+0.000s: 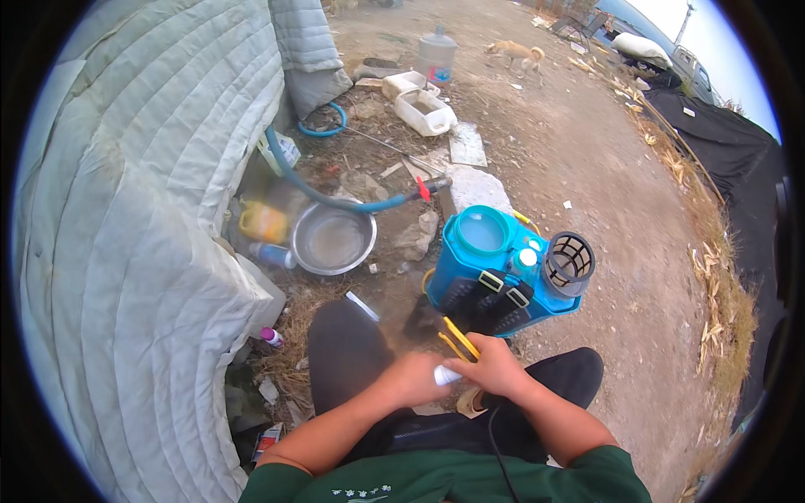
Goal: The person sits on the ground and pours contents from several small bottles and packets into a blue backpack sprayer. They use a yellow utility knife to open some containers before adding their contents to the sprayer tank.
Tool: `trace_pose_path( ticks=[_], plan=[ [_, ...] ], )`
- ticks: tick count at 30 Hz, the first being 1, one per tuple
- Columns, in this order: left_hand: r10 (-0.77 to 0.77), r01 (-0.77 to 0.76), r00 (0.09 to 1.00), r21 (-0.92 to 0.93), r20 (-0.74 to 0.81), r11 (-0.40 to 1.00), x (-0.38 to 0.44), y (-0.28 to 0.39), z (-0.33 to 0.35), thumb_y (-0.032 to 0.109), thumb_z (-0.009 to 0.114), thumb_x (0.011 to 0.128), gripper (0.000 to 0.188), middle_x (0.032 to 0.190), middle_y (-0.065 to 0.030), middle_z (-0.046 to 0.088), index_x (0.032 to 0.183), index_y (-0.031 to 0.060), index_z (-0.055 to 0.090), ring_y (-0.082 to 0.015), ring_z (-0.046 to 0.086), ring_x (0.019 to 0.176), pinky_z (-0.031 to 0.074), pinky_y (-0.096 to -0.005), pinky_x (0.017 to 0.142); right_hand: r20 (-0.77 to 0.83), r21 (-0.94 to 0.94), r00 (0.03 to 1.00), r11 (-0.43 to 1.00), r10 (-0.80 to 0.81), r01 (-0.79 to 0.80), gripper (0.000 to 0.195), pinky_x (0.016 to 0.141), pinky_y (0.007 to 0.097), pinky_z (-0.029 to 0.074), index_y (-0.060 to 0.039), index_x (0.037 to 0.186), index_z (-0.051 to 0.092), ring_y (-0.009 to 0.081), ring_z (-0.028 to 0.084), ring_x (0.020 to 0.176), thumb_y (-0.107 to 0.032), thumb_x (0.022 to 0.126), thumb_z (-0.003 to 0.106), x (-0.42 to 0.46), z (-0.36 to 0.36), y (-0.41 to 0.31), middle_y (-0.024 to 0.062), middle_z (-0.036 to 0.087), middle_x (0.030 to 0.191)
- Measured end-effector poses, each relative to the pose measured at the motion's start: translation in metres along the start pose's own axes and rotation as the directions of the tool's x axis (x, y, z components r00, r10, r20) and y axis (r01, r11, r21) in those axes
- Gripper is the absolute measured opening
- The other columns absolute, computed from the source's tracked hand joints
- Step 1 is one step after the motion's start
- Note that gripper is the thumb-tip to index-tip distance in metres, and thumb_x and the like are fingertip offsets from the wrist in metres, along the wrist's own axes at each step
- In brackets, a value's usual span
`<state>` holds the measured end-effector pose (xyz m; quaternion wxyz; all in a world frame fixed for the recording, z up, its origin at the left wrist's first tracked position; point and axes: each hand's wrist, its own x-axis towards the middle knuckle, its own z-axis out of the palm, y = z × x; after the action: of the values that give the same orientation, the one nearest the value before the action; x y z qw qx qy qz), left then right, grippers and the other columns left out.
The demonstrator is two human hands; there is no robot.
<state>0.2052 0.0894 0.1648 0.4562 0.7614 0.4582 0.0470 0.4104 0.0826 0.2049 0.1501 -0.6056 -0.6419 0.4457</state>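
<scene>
My left hand [417,379] grips a small white bottle [446,375], only partly visible between my hands. In my right hand [497,366] is a yellow tool [461,338] with two thin arms that point forward; its exact kind is unclear. The right fingers also reach the white bottle. Just ahead of my knees stands a blue backpack sprayer [453,276] with its round tank mouth [482,230] uncovered and pale liquid inside. A black strainer basket [569,259] rests on the sprayer's right end. Beside the mouth is a small white-topped bottle [526,259].
Left of the sprayer sits a metal basin [333,242], under a blue hose [302,183] with a red valve [423,189]. A yellow jug [263,222] and a blue bottle [272,254] lie nearby. Quilted sheeting [144,264] hangs left. Farther off are cut jerrycans [434,126] and a dog [516,53].
</scene>
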Motion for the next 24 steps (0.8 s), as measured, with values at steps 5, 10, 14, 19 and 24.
trace_pose_path(
  ticks=[5,10,14,19,24],
  plan=[
    [-0.035,0.164,0.966,-0.503,0.255,0.849,0.006,-0.021,-0.004,0.028,0.08,0.085,0.035,0.079,-0.0039,0.074,0.108,0.0032,0.074,-0.0124,0.07,0.067,0.057,-0.0317,0.065,-0.081,0.167,0.887,0.872,-0.454,0.461,0.043,0.076,0.0434,0.058,0.0015,0.113,0.073,0.032,0.077,0.081,-0.027,0.086,0.089,0.003,0.003,0.018,0.0187,0.076,0.088],
    [-0.01,0.023,0.998,-0.204,0.065,0.979,0.007,-0.02,0.005,0.028,0.08,0.086,0.032,0.078,-0.0037,0.073,0.103,0.0014,0.074,-0.0123,0.069,0.066,0.056,-0.0321,0.063,0.046,0.055,0.996,0.995,0.077,-0.08,0.041,0.077,0.0445,0.057,0.0013,0.107,0.076,0.0331,0.075,0.081,-0.032,0.087,0.088,-0.001,-0.001,-0.004,0.0206,0.074,0.087],
    [0.012,0.003,0.997,-0.192,0.076,0.981,0.006,-0.012,-0.002,0.027,0.08,0.085,0.031,0.077,-0.0052,0.073,0.1,0.0007,0.073,-0.0129,0.069,0.067,0.057,-0.0325,0.065,0.071,0.106,0.992,0.99,-0.106,0.099,0.039,0.08,0.0398,0.057,-0.0005,0.108,0.075,0.0261,0.074,0.085,-0.03,0.086,0.088,-0.001,0.002,0.011,0.0195,0.074,0.094],
    [-0.019,0.152,0.968,-0.523,0.25,0.839,0.004,-0.019,-0.008,0.027,0.08,0.085,0.031,0.076,-0.0064,0.073,0.098,0.0003,0.073,-0.0127,0.069,0.068,0.056,-0.0316,0.066,0.117,0.351,0.975,0.926,-0.19,0.138,0.034,0.082,0.0364,0.057,-0.0031,0.113,0.075,0.0179,0.073,0.09,-0.02,0.086,0.088,0.004,0.0,0.014,0.0113,0.076,0.098],
    [-0.046,0.147,0.967,-0.404,0.249,0.903,0.003,-0.012,-0.008,0.025,0.079,0.087,0.028,0.077,-0.0045,0.073,0.097,0.0,0.071,-0.012,0.068,0.066,0.055,-0.0299,0.065,0.179,0.105,0.979,0.988,0.095,-0.115,0.033,0.082,0.0335,0.057,-0.0046,0.113,0.075,0.011,0.069,0.088,-0.012,0.084,0.089,0.0,-0.004,-0.001,0.0045,0.075,0.094]
  ],
)
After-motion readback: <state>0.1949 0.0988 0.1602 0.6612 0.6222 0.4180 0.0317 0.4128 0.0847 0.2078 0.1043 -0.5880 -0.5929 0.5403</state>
